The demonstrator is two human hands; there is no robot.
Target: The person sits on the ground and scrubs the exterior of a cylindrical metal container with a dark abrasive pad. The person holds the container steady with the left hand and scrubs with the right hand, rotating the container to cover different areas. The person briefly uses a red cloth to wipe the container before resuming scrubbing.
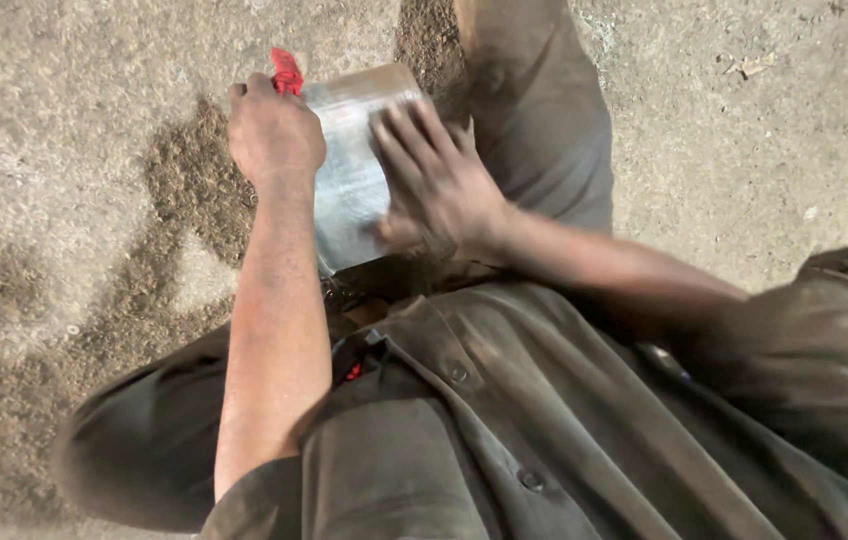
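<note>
I'm outdoors on what looks like a rough work yard: bare, gritty grey concrete ground (64,150) with patches of dark brown loose soil (194,185), and my dust-stained grey button-up work shirt (544,430).

One package shows, at upper centre of the frame: a clear plastic bag (349,170), roughly rectangular and glossy grey-white, with a red tie (287,72) at its upper left corner. It is blurred; its contents cannot be told.
</note>
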